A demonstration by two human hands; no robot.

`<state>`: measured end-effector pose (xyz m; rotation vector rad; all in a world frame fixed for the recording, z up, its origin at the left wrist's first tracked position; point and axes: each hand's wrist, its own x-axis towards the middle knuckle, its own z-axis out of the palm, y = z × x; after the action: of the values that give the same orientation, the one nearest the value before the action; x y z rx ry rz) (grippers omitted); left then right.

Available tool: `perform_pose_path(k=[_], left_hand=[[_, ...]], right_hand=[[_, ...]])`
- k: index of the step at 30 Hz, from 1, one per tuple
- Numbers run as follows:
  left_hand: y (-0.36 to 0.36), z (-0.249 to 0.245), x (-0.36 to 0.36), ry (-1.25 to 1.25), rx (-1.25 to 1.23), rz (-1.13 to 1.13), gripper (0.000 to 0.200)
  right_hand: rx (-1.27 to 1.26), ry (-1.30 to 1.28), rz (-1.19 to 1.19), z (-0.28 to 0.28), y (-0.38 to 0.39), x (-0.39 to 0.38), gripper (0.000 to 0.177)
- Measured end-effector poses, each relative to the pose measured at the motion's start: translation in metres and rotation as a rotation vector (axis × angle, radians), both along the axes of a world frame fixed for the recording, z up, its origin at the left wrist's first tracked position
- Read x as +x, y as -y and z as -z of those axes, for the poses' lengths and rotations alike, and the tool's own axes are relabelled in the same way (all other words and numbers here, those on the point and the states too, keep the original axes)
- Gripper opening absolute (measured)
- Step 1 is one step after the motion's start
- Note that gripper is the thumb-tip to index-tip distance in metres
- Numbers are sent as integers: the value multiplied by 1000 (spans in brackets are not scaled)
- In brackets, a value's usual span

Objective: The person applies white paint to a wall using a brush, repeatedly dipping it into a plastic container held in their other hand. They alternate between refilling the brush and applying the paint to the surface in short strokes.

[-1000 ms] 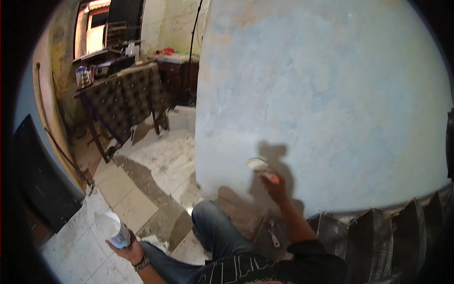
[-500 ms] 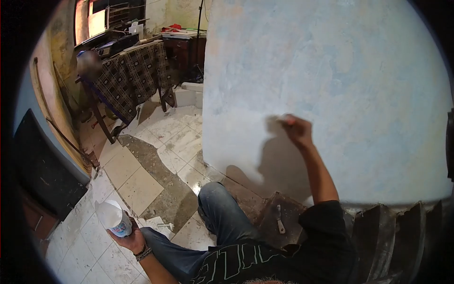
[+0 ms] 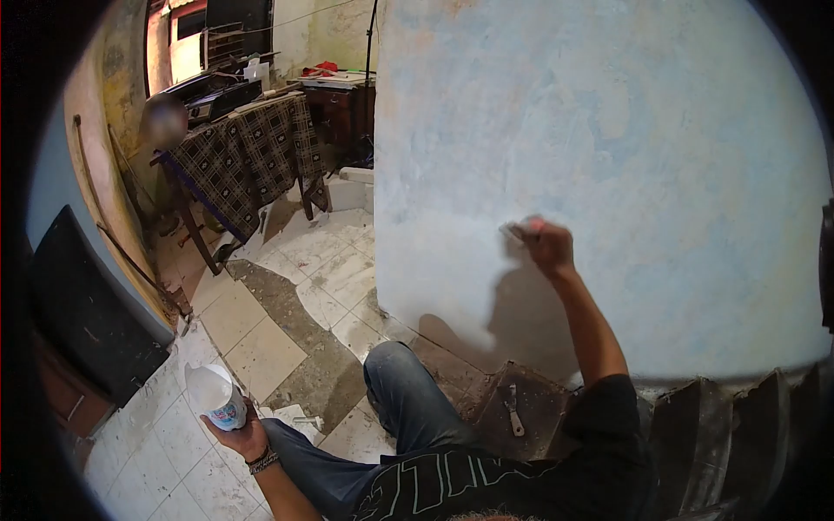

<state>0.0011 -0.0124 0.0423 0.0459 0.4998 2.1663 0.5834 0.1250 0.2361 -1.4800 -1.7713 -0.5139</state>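
My left hand [image 3: 242, 438] is wrapped round a white plastic tub [image 3: 228, 412] with a blue and red label and a cut, uneven rim. The tub tilts slightly, and its inside looks white. At the pale blue wall [image 3: 625, 156], my right hand [image 3: 550, 247] is closed on a paintbrush [image 3: 516, 232] with a reddish spot at its handle. The brush is blurred, and its head is at the wall's surface. Around and below it the wall is whiter than the patchy blue above. A dark shadow falls beneath my right hand.
A scraper [image 3: 515, 412] lies on a dark step beside my knee. Dark stair-like ledges [image 3: 686, 434] run along the lower right. A cloth-covered table [image 3: 252, 148] stands at the back left. Broken tiles [image 3: 265, 352] and bare cement cover the floor.
My right hand and the paintbrush have shifted slightly right and down along the wall. The view has tilted a little, and my left hand still holds the tub.
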Motion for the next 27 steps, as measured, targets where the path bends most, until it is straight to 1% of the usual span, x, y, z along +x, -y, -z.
perform_pose_path(k=[2, 3, 4, 5, 6, 9, 10, 12, 13, 14, 15, 16, 17, 19, 20, 22, 23, 24, 25, 26, 27], left_hand=[[0, 2, -2, 12, 9, -2, 64], [0, 3, -2, 19, 11, -1, 64], [0, 5, -3, 8, 23, 7, 64], [0, 7, -4, -3, 37, 15, 64], [0, 8, -5, -14, 51, 20, 65], [1, 6, -4, -9, 44, 10, 65], [1, 6, -4, 2, 41, 9, 64], [2, 5, -4, 23, 36, 12, 63], [3, 5, -5, 28, 39, 17, 63], [3, 5, -6, 31, 41, 24, 62], [3, 5, -6, 34, 45, 32, 62], [4, 5, -7, 31, 49, 40, 62], [5, 6, -8, 28, 53, 48, 62], [5, 10, -11, 28, 72, 62, 61], [7, 13, -15, 29, 82, 74, 61], [5, 13, -14, 46, 83, 69, 60], [5, 10, -12, 62, 69, 49, 60], [6, 7, -10, 76, 50, 28, 60], [7, 2, -6, 59, 43, 16, 62], [7, -2, -2, 42, 36, 2, 63], [7, -5, 0, 27, 29, -13, 65]], right_hand=[[478, 457, 112, -28, -21, 13, 25], [301, 92, 64, -66, -9, -9, 27], [256, -32, 74, -97, 1, -26, 29], [355, -53, 20, -120, 5, -39, 25], [398, -121, -71, -139, 14, -52, 20], [627, 195, -191, -149, 18, -58, 11], [581, 375, -124, -133, 11, -48, 10], [470, 594, -112, -77, 0, -34, 9], [318, 717, -62, -46, 2, -32, 9], [204, 694, -146, -4, -4, -22, 6], [204, 763, -173, 18, 6, -30, 6], [74, 786, -261, 44, 8, -25, 7], [13, 790, -264, 63, 15, -27, 9], [-15, 659, -311, 64, 20, -43, 4], [1, 567, -303, 57, 20, -46, 6], [43, 386, -289, 27, 8, -53, 12], [60, 407, -76, 14, -7, -44, 15], [320, 524, -84, -1, -28, -21, 14], [204, 210, -145, -47, -14, -36, 11], [237, 172, -49, -80, -1, -51, 8], [300, 121, -10, -102, 5, -61, 6]])
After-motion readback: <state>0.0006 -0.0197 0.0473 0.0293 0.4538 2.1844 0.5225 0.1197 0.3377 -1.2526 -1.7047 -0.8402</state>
